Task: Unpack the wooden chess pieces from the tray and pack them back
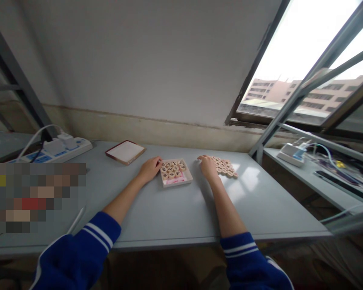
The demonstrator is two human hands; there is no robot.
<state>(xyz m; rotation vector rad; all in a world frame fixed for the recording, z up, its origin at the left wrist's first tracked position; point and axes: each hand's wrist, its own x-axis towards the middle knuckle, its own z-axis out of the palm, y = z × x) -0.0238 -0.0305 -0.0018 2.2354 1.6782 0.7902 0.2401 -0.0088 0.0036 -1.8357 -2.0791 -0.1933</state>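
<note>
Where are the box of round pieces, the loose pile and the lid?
box of round pieces (178,184): head view, its front rim
loose pile (226,166): head view, its middle
lid (125,151): head view, its white middle

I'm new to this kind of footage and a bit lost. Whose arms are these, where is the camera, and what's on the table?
There is no machine here. A person wears a camera on the head, so the single picture looks forward and down along their own blue-sleeved arms. The left hand rests against the left edge of a small open box partly filled with round wooden discs; whether it grips the box is unclear. The right hand lies palm down beside a cluster of loose discs on the grey table, holding nothing visible. Farther back lie a flat lid and a power strip.
</note>
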